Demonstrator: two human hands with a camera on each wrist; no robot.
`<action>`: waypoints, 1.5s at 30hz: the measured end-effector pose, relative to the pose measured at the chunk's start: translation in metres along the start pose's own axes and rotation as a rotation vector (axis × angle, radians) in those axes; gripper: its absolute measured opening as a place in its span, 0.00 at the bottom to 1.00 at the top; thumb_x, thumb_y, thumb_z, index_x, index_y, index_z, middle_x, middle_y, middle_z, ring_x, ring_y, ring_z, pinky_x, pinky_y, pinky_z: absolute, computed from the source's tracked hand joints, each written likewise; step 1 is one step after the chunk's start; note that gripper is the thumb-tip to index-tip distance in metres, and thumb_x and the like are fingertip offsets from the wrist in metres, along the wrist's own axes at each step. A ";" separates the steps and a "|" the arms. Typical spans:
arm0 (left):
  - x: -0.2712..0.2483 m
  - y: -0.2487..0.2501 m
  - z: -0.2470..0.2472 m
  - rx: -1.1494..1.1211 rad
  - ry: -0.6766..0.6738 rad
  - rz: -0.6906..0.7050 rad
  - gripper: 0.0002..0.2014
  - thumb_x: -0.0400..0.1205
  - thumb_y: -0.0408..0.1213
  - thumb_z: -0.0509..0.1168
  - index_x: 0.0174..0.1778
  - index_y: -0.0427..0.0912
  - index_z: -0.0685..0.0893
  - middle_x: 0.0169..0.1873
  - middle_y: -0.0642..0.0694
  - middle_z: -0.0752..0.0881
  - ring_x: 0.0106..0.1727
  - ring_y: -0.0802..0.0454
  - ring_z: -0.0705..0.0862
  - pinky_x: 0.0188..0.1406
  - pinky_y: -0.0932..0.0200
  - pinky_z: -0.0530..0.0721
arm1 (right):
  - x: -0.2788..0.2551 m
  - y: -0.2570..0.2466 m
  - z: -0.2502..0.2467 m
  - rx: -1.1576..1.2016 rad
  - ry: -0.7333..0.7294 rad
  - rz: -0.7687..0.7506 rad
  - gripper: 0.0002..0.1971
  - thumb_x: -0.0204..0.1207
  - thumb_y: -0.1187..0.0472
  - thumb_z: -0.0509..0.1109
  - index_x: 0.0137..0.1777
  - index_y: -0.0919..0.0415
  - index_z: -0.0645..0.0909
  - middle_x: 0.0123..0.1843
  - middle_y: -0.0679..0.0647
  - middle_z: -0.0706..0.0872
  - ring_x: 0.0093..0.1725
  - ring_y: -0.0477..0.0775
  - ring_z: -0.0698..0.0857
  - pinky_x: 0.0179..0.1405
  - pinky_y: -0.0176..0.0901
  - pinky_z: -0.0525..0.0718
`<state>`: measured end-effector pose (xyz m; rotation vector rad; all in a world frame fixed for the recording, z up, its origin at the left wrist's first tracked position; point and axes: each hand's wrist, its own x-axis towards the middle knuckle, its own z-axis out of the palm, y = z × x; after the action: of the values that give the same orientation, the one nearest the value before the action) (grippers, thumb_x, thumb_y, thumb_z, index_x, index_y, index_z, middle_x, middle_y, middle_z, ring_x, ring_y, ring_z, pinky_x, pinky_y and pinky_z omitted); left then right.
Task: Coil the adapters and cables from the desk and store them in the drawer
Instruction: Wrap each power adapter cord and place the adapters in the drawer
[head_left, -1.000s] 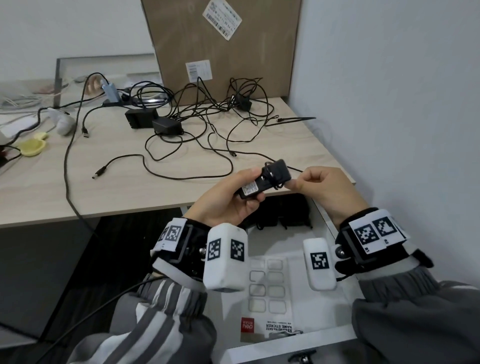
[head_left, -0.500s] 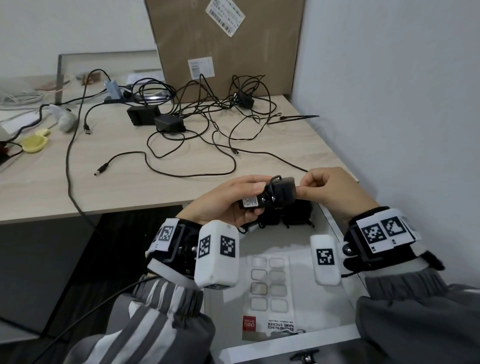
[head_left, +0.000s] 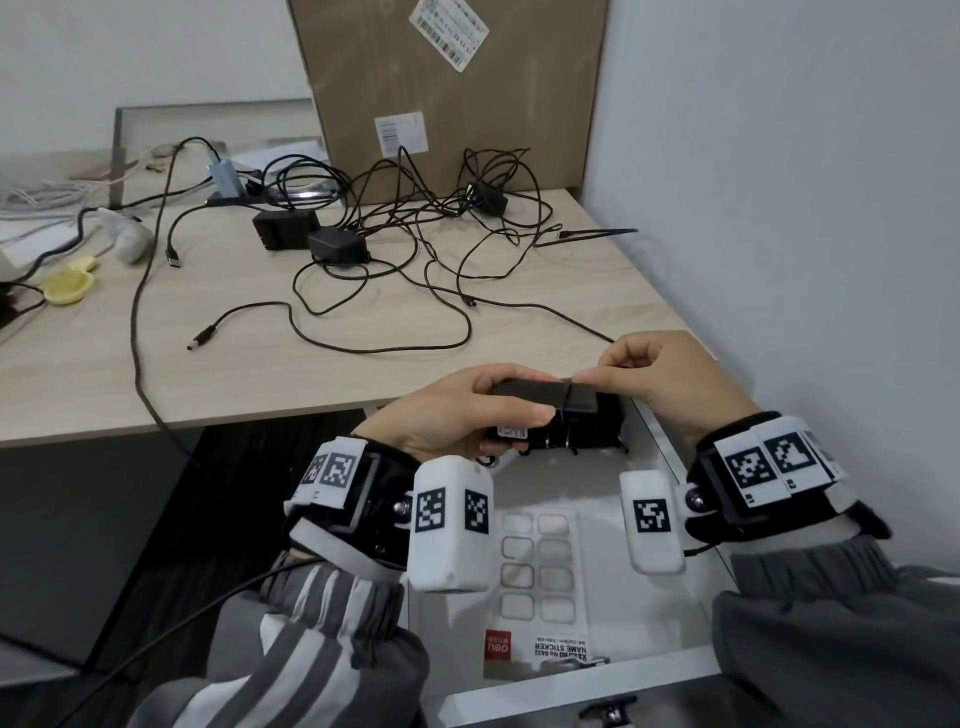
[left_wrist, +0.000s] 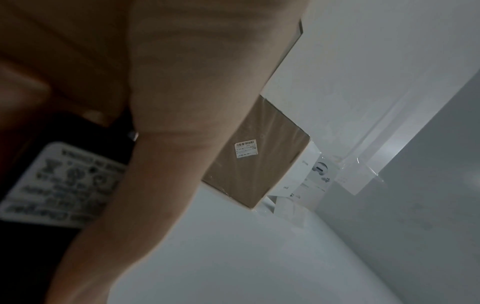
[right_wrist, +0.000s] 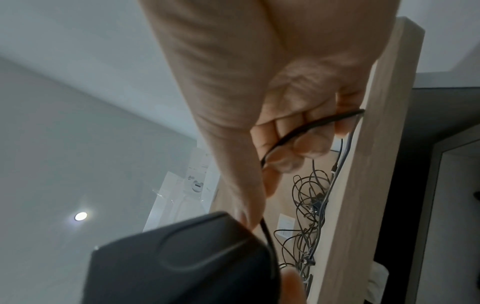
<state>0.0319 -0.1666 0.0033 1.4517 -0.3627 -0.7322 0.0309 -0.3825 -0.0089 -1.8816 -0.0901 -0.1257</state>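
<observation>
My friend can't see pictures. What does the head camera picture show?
Two hands hold a black adapter above an open white drawer: the left hand grips its body and the right hand pinches its thin cable. Behind them, more black adapters and tangled cables lie on a wooden desk.

cardboard box (head_left: 452, 93), yellow dish (head_left: 67, 285)

Soft, even, cool light fills the head view; shadows under the desk (head_left: 270, 364) are faint, and straight edges bow near the frame borders. The left wrist view is dim, its foreground blurred. In the right wrist view a ceiling lamp (right_wrist: 80, 216) glares, and the near adapter (right_wrist: 176, 263) is out of focus.
</observation>
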 end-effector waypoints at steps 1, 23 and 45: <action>0.000 0.000 0.001 0.020 0.012 -0.015 0.19 0.71 0.31 0.69 0.60 0.39 0.81 0.33 0.50 0.84 0.28 0.59 0.80 0.23 0.67 0.71 | 0.000 -0.001 0.000 0.005 -0.010 -0.002 0.12 0.60 0.56 0.84 0.30 0.62 0.85 0.30 0.57 0.84 0.32 0.51 0.81 0.38 0.41 0.80; 0.015 -0.008 0.011 0.040 0.720 0.299 0.21 0.70 0.40 0.79 0.57 0.49 0.82 0.47 0.49 0.88 0.41 0.57 0.85 0.33 0.68 0.79 | -0.016 -0.023 0.015 0.035 -0.207 -0.261 0.15 0.81 0.73 0.62 0.55 0.54 0.86 0.51 0.48 0.90 0.42 0.37 0.83 0.48 0.29 0.79; 0.015 -0.001 0.024 -0.601 0.493 0.335 0.09 0.81 0.38 0.67 0.53 0.37 0.82 0.36 0.49 0.82 0.30 0.57 0.79 0.24 0.70 0.73 | -0.009 -0.010 0.019 -0.028 -0.124 -0.128 0.08 0.76 0.57 0.71 0.39 0.59 0.87 0.33 0.52 0.89 0.37 0.46 0.84 0.49 0.45 0.81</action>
<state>0.0272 -0.1945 0.0027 0.9196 0.0085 -0.1662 0.0220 -0.3611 -0.0063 -1.9106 -0.2955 -0.0981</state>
